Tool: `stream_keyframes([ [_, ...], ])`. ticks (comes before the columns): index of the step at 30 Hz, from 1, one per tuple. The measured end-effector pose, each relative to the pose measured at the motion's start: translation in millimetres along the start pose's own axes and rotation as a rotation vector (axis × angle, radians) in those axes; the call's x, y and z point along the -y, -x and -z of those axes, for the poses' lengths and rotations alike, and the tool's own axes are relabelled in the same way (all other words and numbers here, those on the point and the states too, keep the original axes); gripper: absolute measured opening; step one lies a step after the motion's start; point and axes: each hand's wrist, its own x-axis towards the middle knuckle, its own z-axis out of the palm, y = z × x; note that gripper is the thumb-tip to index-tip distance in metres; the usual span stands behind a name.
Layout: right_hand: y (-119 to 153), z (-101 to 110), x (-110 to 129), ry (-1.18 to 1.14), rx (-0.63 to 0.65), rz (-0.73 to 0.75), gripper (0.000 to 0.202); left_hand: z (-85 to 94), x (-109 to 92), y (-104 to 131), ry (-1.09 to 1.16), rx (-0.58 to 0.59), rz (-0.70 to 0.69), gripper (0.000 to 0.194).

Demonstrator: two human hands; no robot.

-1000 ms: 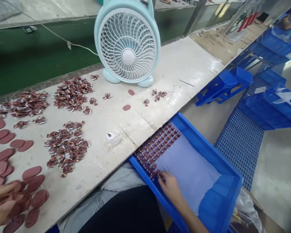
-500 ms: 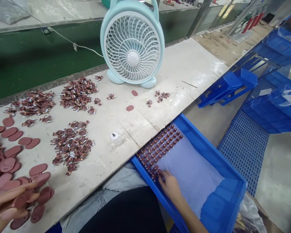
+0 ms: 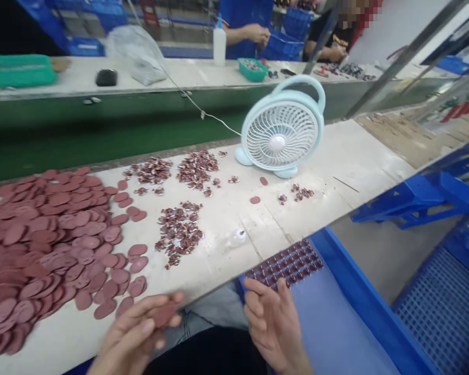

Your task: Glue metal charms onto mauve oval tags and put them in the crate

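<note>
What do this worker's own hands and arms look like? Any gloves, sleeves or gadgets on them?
The left hand and the right hand are both bare: no glove, ring, wristband or cable can be made out. No sleeve shows at either wrist; the picture's edge cuts off the arms.

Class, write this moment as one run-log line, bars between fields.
left hand: holds reddish oval disc | right hand: partly open, nothing seen held, near blue tray | table: disc pile, small-part heaps, fan

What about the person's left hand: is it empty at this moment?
No, the left hand holds a reddish oval piece between its thumb and fingers.
</note>
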Motion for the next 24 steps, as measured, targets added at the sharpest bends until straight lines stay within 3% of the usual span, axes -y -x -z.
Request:
stream_keyframes([
  [3, -33.8, -43.1, 27.1, -0.594, 0.309, -0.216, 0.080, -18.3, 14.5, -0.6, 0.176, 0.065, 0.086, 0.033],
  [5, -51.6, -60.9, 42.5, -0.770, 0.372, -0.212, 0.064, -23.2, 21.4, -0.9, 0.242, 0.118, 0.108, 0.031],
  [7, -58.7, -71.7, 51.4, -0.805, 0.404, -0.199, 0.046, -22.2, 26.7, -0.8, 0.291, 0.178, 0.116, 0.031],
  [9, -53.9, -78.2, 51.8, -0.689, 0.377, -0.147, 0.036, -18.3, 31.3, -0.6, 0.338, 0.223, 0.127, 0.032],
  [11, -40.7, -83.1, 45.2, -0.464, 0.268, -0.012, 0.033, -14.1, 35.3, -0.7, 0.374, 0.249, 0.137, 0.031],
  [15, -13.5, -93.1, 23.9, -0.053, 0.067, 0.228, 0.048, -7.8, 41.6, -2.0, 0.421, 0.296, 0.109, 0.029],
  [24, -12.7, -91.0, 6.5, 0.067, 0.029, 0.213, 0.044, -0.8, 47.3, -9.5, 0.325, 0.332, -0.052, 0.043],
])
